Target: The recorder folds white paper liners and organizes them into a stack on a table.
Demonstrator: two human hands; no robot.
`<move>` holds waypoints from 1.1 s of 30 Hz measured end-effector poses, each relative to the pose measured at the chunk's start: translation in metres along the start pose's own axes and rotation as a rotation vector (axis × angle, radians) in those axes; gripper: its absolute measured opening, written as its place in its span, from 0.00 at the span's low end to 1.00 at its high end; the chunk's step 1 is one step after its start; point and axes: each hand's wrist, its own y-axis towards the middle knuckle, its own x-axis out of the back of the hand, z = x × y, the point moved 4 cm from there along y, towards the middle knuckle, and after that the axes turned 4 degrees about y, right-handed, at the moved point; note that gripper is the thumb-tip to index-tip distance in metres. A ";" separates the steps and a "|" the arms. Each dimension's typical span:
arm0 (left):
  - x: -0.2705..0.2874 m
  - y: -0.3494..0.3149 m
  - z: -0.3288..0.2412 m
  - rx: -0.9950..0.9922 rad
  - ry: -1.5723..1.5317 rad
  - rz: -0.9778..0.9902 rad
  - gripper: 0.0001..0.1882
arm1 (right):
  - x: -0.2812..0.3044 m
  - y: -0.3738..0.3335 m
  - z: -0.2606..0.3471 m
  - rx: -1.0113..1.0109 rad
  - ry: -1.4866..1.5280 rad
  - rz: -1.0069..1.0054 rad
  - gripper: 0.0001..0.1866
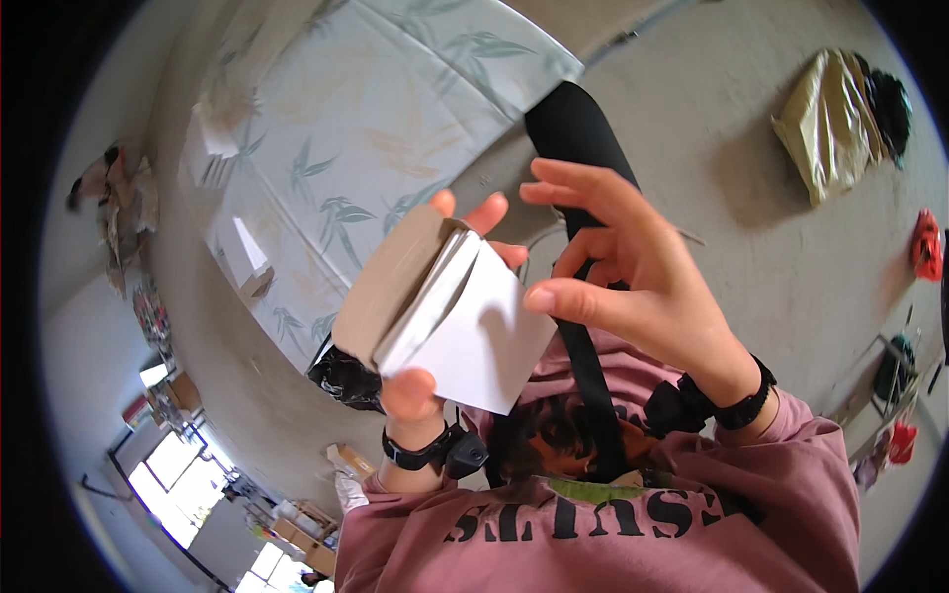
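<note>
In front of my chest, my left hand grips a small white cardboard box, thumb on its near side and fingertips behind its far edge. The box is tilted, and its lid flap stands open with a brown inner face toward me. White side flaps or folded edges show at the opening; what lies inside is hidden. Just to the right of the box, my right hand is open, its fingers spread and curved, holding nothing. Its thumb tip is close to the box's right corner; whether they touch I cannot tell.
A table with a leaf-patterned cloth lies ahead, bearing a folded white piece and more white items at its left. A black plastic bag is near its corner. A gold bag and a red item rest on the floor.
</note>
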 end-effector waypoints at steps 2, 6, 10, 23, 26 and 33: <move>0.010 0.008 -0.010 -0.025 -0.058 -0.004 0.52 | -0.015 0.017 -0.006 -0.049 -0.031 0.108 0.38; 0.045 0.021 -0.019 -0.084 -0.158 -0.022 0.47 | -0.054 0.054 0.013 -0.143 -0.018 0.237 0.30; 0.095 0.035 -0.032 -0.340 0.289 -0.160 0.26 | -0.078 0.094 0.013 -0.070 -0.077 0.288 0.22; 0.177 0.086 0.045 -0.280 0.309 -0.343 0.23 | -0.096 0.180 -0.061 0.052 -0.131 0.173 0.21; 0.168 0.088 0.044 -0.280 0.142 -0.297 0.22 | -0.099 0.182 -0.055 0.029 -0.041 0.198 0.21; 0.145 0.084 0.038 -0.321 0.098 -0.444 0.18 | -0.100 0.178 -0.050 0.039 -0.013 0.194 0.18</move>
